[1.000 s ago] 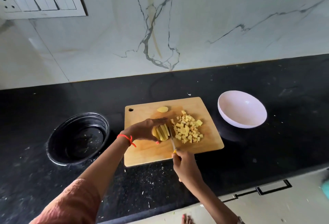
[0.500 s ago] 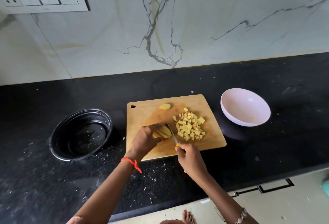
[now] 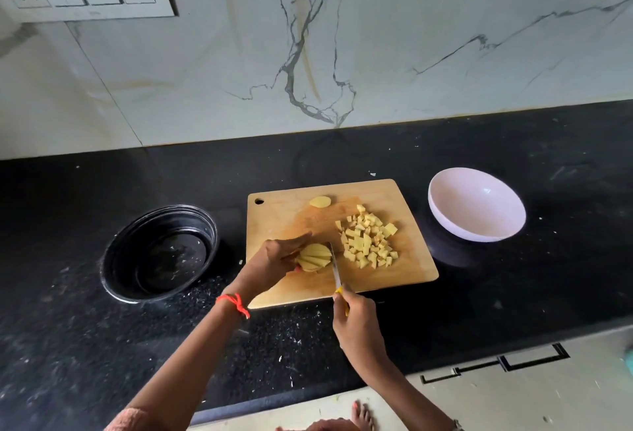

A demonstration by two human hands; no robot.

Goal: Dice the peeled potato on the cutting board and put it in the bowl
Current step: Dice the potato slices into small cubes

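Right grip: closed round the yellow handle of a small steel-bladed knife, its edge set against the potato's right face.
Left grip: fingers arched over the remaining pale-yellow peeled potato piece, pinning it to the board; it is already slit into strips.
Step in hand: apparently cross-cutting those strips into cubes.
Board: light rectangular wooden cutting board, with a heap of yellow potato dice just right of the blade and a rounded end slice near the far edge.
Bowl: round white bowl, right of the board on the black speckled stone worktop, holds no potato yet.
Left of board: round black bowl.
Next move: likely short downward cuts, with the left fingertips kept back from the blade.
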